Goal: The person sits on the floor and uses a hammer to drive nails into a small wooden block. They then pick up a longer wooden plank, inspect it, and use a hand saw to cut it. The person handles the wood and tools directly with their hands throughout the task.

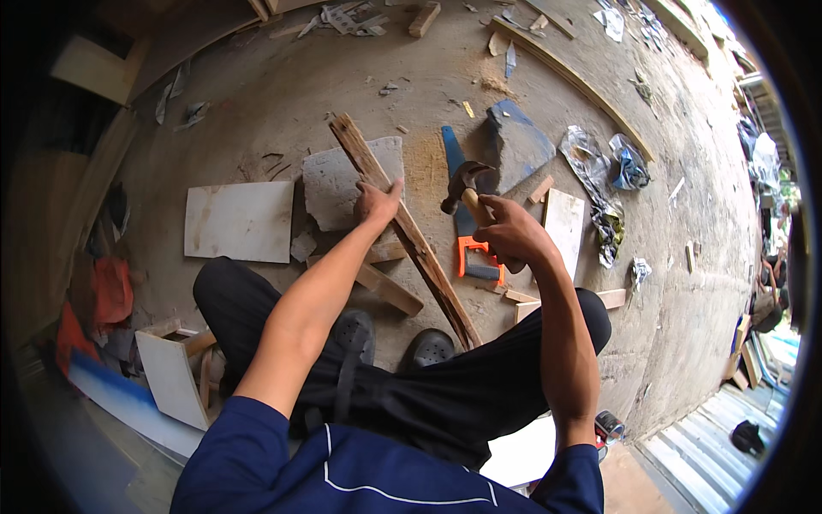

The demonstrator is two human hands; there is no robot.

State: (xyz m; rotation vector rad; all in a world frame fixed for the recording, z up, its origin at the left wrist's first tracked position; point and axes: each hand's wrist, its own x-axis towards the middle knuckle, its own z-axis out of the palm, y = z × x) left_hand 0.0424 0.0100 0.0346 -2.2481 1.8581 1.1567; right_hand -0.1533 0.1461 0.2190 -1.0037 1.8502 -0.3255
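A long, rough wooden plank slants from the stone slab down to the right, past my shoes. My left hand grips the plank near its upper end, fingers closed on it over the slab's right part. In my right hand is a claw hammer, held by its wooden handle. The hammer head is raised to the right of the plank, apart from it. Below the hammer lies a hand saw with a blue blade and an orange and black handle.
Left of the slab lies a white board. A blue-grey stone block sits beyond the saw. Wood offcuts lie near my feet. Crumpled plastic lies at the right, beside a long wooden strip. A small white frame stands at the left.
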